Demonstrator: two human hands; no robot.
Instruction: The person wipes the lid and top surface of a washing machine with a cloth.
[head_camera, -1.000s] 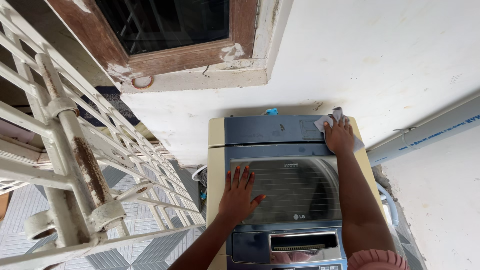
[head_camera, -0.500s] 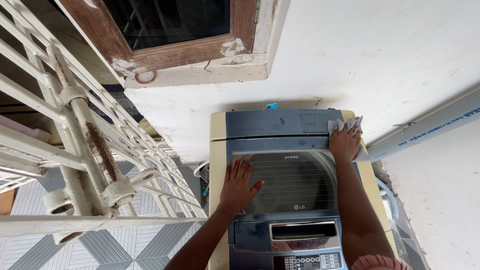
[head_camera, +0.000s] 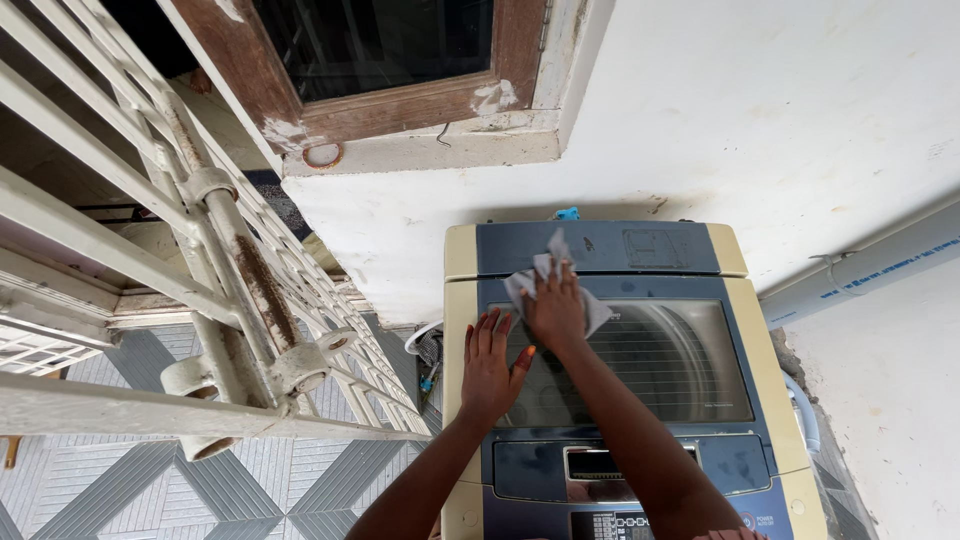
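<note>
While our left hand lies flat, fingers spread, on the washing machine lid at lower centre, our right hand presses a grey cloth just above it, fingers grasping the cloth.

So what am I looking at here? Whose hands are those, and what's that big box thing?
The picture comes from a camera worn on a person's head, so you look down just as they do. The two arms reaching up from the bottom are that person's own.

The big box is a washing machine, seen from above. It has a blue top, cream sides and a see-through lid in the middle, with buttons near the bottom edge.

The right hand presses a pale cloth onto the top, near the back edge of the lid. The left hand lies flat on the lid's left side, fingers spread, holding nothing.

Behind the machine is a white wall with a wooden window frame. On the left stands a white metal gate over a tiled floor.
</note>
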